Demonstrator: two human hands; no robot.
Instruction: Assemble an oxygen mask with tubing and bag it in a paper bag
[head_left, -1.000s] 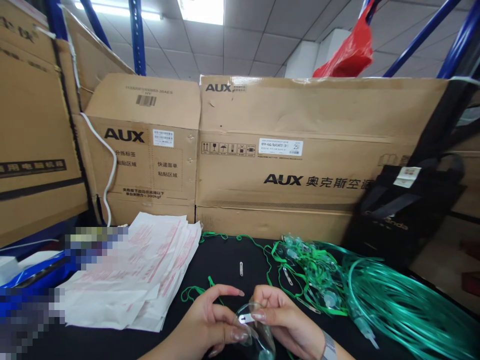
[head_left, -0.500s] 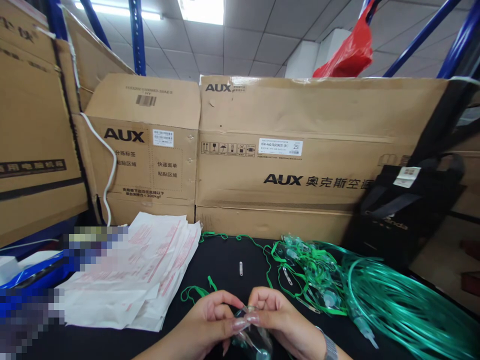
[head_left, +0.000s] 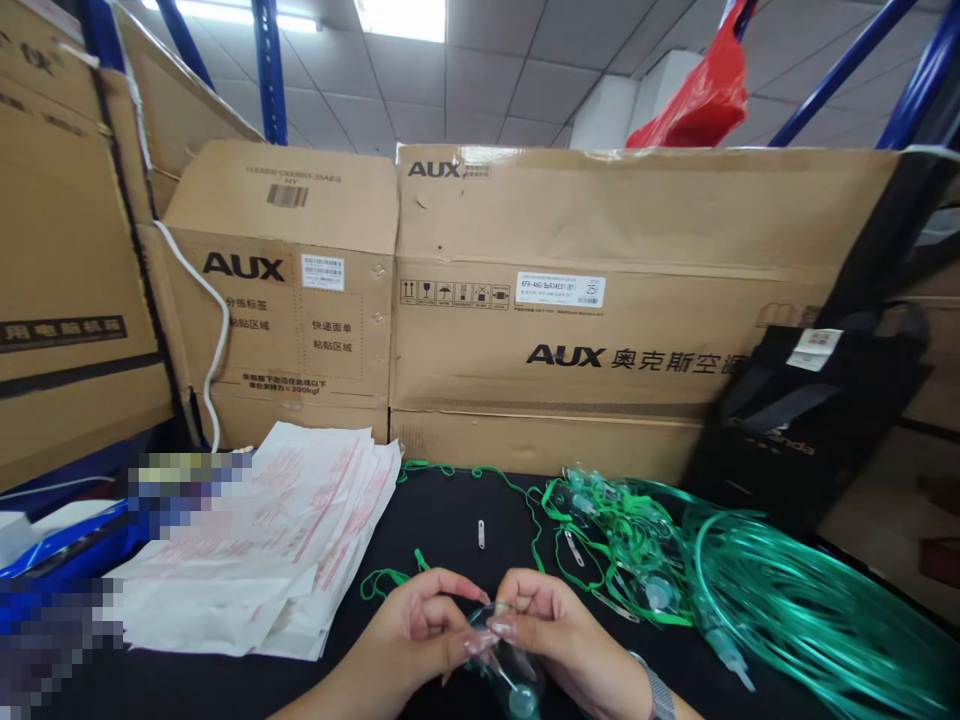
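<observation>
A clear plastic mask (head_left: 517,672) with a green fitting is held low at the front centre. My left hand (head_left: 431,635) pinches its upper edge from the left. From the right, my right hand (head_left: 559,630) pinches the same edge, thumb and finger together, the two thumbs nearly touching. A watch band circles my right wrist. Behind my left hand lies a green elastic strap (head_left: 386,580). A small metal clip (head_left: 481,534) rests on the black surface beyond both hands.
White paper pouches (head_left: 255,550) are stacked at left. Masks with green straps (head_left: 630,540) and coiled green tubing (head_left: 810,600) lie at right. Cardboard boxes (head_left: 465,340) stand behind, with a black bag (head_left: 802,430) at the right. A blue object (head_left: 75,540) is partly pixelated at far left.
The mask has tilted slightly, showing more of its green fitting. Both hands have shifted a little and still pinch its edge. The view has moved slightly.
</observation>
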